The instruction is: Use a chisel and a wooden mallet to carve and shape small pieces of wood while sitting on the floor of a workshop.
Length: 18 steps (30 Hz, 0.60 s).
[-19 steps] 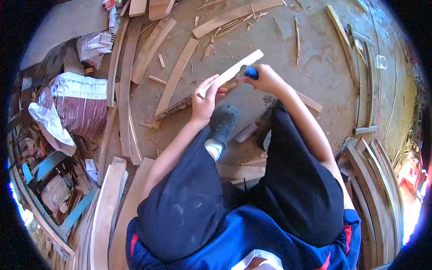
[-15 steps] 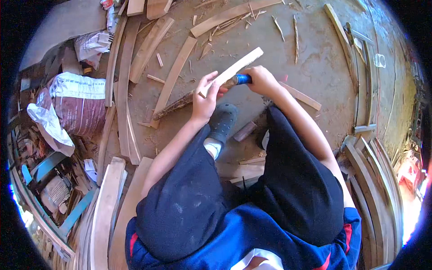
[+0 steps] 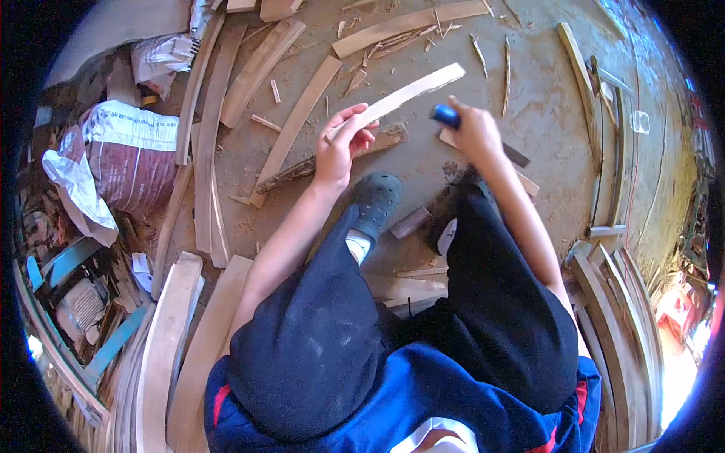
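Observation:
My left hand point(image 3: 337, 147) holds a pale, slightly curved wood strip point(image 3: 415, 89) near its lower end, and the strip slants up to the right. My right hand point(image 3: 477, 134) grips a blue-handled tool point(image 3: 446, 115), whose handle end pokes out on the left. A dark flat piece point(image 3: 516, 156) shows past the right wrist; it looks like the tool's blade, though the arm partly hides it. The tool is apart from the strip. Beneath the left hand a bark-covered length of wood point(image 3: 294, 173) lies on the floor.
Curved boards point(image 3: 302, 121) and splinters point(image 3: 507, 75) lie across the floor ahead. A maroon and white sack point(image 3: 140, 162) stands at left. Stacked wood pieces point(image 3: 170, 340) lie beside my left leg, with more curved pieces point(image 3: 615, 325) at right. A wooden frame point(image 3: 621, 155) lies at far right.
My right hand has swung right and slightly up with the tool, away from the wood strip. The strip has shifted slightly up and right. The whole view has shifted a little.

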Each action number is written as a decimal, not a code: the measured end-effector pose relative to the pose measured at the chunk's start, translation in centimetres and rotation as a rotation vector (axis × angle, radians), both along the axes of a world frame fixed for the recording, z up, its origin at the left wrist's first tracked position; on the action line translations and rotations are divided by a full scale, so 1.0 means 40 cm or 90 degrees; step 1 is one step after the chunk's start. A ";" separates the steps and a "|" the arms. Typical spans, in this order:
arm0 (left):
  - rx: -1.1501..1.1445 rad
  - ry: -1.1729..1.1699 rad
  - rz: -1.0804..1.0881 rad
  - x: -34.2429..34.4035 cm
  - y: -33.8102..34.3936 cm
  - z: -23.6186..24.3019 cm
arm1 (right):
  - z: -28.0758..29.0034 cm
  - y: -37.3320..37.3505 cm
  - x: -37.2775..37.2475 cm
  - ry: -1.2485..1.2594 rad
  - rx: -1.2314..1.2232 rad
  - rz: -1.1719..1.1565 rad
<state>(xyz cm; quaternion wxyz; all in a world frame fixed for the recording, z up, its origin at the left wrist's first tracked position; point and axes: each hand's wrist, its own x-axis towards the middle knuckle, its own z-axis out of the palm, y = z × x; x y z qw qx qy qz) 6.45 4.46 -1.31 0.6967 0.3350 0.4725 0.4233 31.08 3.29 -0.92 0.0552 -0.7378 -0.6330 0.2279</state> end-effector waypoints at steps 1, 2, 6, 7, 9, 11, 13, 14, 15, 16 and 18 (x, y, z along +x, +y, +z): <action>-0.005 -0.078 0.002 -0.005 0.000 0.012 | 0.006 0.006 0.037 0.039 0.055 -0.030; -0.010 -0.156 0.002 -0.010 0.002 0.025 | 0.010 0.012 0.070 0.079 0.110 -0.061; 0.033 -0.238 -0.022 -0.020 0.004 0.105 | 0.093 0.031 0.101 0.401 0.237 -0.249; 0.030 -0.244 -0.035 -0.017 0.004 0.123 | 0.119 0.034 0.105 0.606 0.255 -0.309; 0.034 -0.262 -0.073 -0.023 -0.003 0.142 | 0.156 0.038 0.117 0.915 0.207 -0.354; 0.047 -0.246 -0.133 -0.037 0.009 0.154 | 0.205 0.041 0.112 1.023 0.263 -0.285; 0.029 -0.241 -0.169 -0.037 0.027 0.213 | 0.252 0.039 0.105 1.128 0.326 -0.198; 0.004 -0.228 -0.194 -0.039 0.041 0.249 | 0.269 0.041 0.106 1.122 0.347 -0.186; 0.022 -0.150 -0.209 -0.055 0.058 0.286 | 0.292 0.047 0.096 1.089 0.365 -0.214; 0.042 -0.155 -0.215 -0.077 0.075 0.310 | 0.320 0.049 0.091 1.053 0.382 -0.241; 0.026 0.158 -0.108 -0.137 0.101 0.377 | 0.386 0.055 0.073 1.026 0.403 -0.205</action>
